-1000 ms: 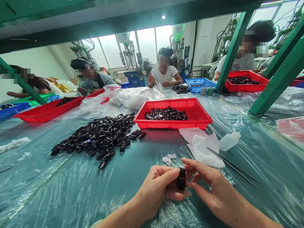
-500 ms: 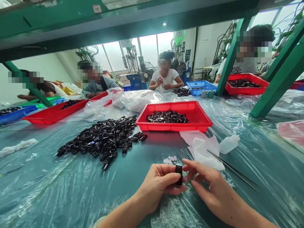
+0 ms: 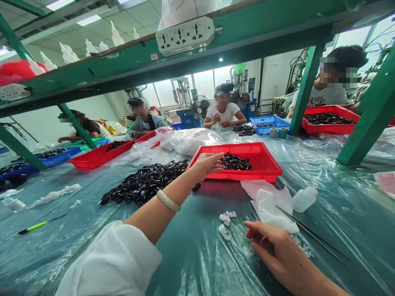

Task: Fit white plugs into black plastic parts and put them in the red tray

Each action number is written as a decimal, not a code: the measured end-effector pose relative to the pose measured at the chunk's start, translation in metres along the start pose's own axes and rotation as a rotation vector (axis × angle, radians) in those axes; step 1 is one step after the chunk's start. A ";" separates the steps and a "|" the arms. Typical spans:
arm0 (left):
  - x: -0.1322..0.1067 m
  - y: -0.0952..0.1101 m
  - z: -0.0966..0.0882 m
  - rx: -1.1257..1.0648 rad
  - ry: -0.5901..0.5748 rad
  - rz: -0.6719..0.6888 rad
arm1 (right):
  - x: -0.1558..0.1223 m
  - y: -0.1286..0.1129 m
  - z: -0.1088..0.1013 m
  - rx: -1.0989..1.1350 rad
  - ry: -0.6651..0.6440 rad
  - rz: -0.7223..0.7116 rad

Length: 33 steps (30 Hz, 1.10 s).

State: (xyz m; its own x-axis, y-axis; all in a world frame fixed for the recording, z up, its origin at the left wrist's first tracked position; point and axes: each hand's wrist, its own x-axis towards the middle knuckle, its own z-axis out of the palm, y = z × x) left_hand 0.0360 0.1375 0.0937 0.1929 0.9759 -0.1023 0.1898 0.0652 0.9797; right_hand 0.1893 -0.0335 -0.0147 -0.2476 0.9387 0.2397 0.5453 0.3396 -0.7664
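Note:
My left hand (image 3: 208, 162) reaches out over the near left rim of the red tray (image 3: 265, 172), fingers stretched toward the black plastic parts (image 3: 237, 162) lying in it. No part shows in that hand. A pale bangle (image 3: 168, 200) sits on its wrist. My right hand (image 3: 267, 242) rests low on the plastic-covered table with its fingers curled in; nothing shows in them. Small white bits (image 3: 226, 220) lie just left of it. A large pile of black parts (image 3: 148, 183) spreads left of the tray.
A white cloth (image 3: 268, 203), a small clear bottle (image 3: 304, 197) and long tweezers (image 3: 311, 236) lie to the right. A green pen (image 3: 40, 225) lies far left. Green frame posts (image 3: 367, 115) and a low shelf with a power strip (image 3: 185, 35) stand overhead. Several people sit at other trays.
My left hand left the right hand and carried the black part out to the red tray. The part is no longer seen. The right hand stayed low. The view tilted up.

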 end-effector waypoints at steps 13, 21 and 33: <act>-0.020 -0.090 -0.073 0.919 0.108 0.131 | 0.000 -0.007 0.001 -0.052 -0.093 -0.036; -0.018 -0.087 -0.058 1.019 0.044 0.167 | 0.000 -0.006 -0.002 -0.015 -0.018 -0.045; -0.121 -0.053 0.003 0.190 -0.569 -0.001 | 0.000 -0.011 -0.006 0.354 -0.013 0.054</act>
State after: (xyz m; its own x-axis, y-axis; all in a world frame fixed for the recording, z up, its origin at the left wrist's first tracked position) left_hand 0.0054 0.0157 0.0536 0.6677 0.7078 -0.2307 0.3486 -0.0234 0.9370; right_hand 0.1886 -0.0369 -0.0031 -0.2378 0.9531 0.1872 0.2471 0.2458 -0.9373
